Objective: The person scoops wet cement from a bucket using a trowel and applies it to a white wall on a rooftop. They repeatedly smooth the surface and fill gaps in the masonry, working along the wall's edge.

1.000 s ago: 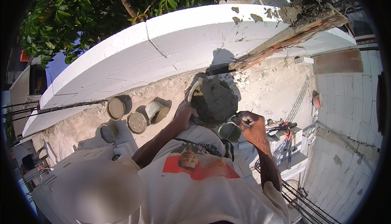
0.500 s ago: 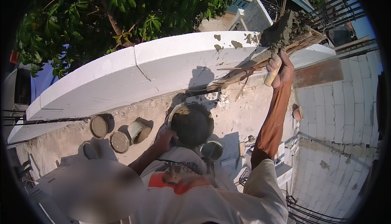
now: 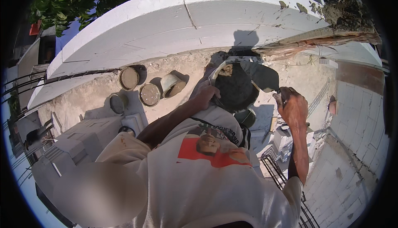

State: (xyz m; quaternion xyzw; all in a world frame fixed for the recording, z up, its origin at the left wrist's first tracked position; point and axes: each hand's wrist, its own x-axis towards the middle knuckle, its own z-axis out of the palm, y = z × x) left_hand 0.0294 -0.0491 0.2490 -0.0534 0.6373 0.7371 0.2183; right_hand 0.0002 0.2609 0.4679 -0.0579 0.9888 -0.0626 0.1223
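My left hand [image 3: 207, 95] grips the near left rim of a round bucket [image 3: 234, 93], dark inside with a patch of mortar near its far side. My right hand [image 3: 293, 105] is closed on the handle of a trowel [image 3: 265, 78], whose dark blade lies over the bucket's right rim. A smaller dark bucket [image 3: 244, 118] sits just below. Beyond, a pile of grey mortar [image 3: 344, 14] rests on a rough wooden board [image 3: 323, 39] at the white block wall [image 3: 153, 20].
Several mortar buckets [image 3: 149, 93] stand on the pale ledge at left. White blocks [image 3: 87, 132] are stacked below them. Rebar [image 3: 273, 174] runs at lower right, near more blocks [image 3: 288, 141] and a block wall [image 3: 354, 120]. A small reddish bucket [image 3: 332, 107] sits at the right.
My right hand came down from the mortar pile to the bucket, with the trowel blade now over it. Much of the mortar seen in the bucket a second ago is gone. The view shifted.
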